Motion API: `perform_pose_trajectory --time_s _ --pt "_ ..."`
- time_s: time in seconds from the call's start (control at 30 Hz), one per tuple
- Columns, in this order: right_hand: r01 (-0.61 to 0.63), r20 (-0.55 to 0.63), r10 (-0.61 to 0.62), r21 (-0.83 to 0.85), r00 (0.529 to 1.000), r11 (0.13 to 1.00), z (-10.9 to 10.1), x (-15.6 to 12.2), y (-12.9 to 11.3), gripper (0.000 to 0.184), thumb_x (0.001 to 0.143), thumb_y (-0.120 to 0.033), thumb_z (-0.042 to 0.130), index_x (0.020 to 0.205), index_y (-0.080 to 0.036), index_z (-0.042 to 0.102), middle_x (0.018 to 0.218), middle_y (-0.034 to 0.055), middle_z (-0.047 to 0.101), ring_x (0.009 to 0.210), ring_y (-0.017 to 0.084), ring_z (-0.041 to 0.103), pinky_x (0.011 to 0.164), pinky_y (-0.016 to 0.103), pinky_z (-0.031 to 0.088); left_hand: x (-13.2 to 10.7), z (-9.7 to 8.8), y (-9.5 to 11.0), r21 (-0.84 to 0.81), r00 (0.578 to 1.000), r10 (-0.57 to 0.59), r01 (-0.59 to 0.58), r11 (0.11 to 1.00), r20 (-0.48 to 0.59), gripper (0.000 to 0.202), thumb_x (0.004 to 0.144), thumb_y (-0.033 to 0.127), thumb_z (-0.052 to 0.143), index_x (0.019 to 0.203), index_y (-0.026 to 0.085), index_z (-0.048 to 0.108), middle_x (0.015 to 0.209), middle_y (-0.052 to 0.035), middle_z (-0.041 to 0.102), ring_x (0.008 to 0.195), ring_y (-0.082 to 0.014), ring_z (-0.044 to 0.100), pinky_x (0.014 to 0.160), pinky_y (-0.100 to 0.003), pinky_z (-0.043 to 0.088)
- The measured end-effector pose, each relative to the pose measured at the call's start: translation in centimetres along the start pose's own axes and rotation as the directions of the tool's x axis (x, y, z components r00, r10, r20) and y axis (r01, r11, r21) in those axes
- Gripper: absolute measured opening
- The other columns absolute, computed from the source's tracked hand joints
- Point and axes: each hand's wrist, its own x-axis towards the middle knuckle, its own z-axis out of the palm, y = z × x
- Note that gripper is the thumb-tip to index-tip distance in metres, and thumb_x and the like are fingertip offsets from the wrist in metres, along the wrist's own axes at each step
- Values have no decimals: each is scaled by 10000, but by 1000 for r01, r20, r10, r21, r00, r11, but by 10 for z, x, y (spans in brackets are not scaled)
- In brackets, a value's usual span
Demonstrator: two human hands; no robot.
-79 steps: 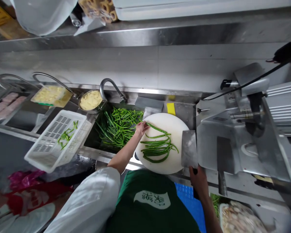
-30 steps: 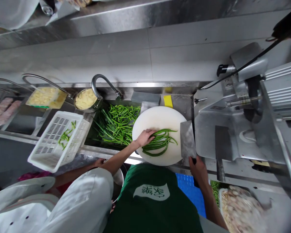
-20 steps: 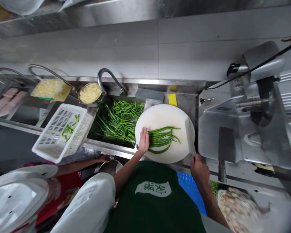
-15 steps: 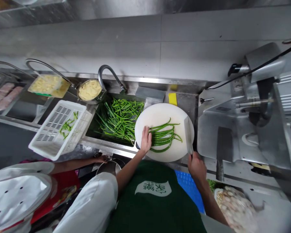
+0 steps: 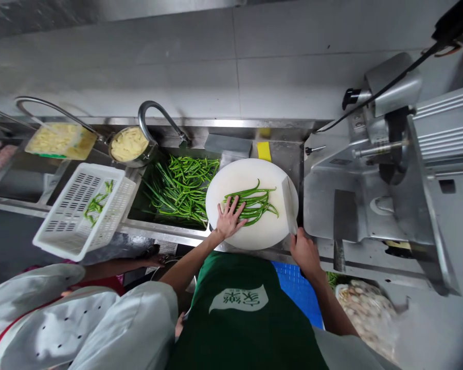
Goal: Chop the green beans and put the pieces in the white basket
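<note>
A bunch of long green peppers (image 5: 254, 201) lies across a round white cutting board (image 5: 247, 174). My left hand (image 5: 229, 219) rests on the bunch's left end, fingers spread flat over the stems. My right hand (image 5: 303, 251) is closed round the handle of a cleaver (image 5: 288, 204), whose blade stands on edge at the right end of the bunch, near the board's right rim.
A sink (image 5: 146, 218) left of the board holds a heap of green peppers (image 5: 179, 186). A white slotted basket (image 5: 77, 234) with a few peppers sits further left. A meat slicer (image 5: 374, 169) stands at the right. A person in white (image 5: 42, 318) crouches at lower left.
My left hand laid the last pepper down, gathered the bunch and now presses its left end with spread fingers. The cleaver turned from flat to on edge and moved left towards the peppers.
</note>
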Motion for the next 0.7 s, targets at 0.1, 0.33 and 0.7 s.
perform_pose_trajectory --time_s 0.1,0.33,0.7 --pt "-7 -8 8 29 1000 1000 0 1 2 341 1055 -294 337 1274 -121 533 992 174 741 941 286 725 809 345 484 1 -1 18 -28 998 56 -56 998 -24 418 1023 388 490 1408 293 623 1488 -130 543 1402 -361 414 1161 -623 292" --pt "-1 -23 3 76 1000 997 5 2 5 336 1050 -272 340 1281 -121 531 967 159 740 934 275 727 796 328 479 35 3 45 -44 997 -11 15 999 77 303 1001 218 497 1160 260 750 1221 -121 623 1163 -313 517 1015 -520 405" --pt "-8 -37 11 106 999 994 9 5 8 321 1045 -267 370 1277 -120 537 955 157 744 887 256 715 752 315 444 -18 8 10 -49 985 157 -153 987 74 479 1050 446 452 1485 270 545 1499 -111 552 1380 -307 470 1201 -563 273"
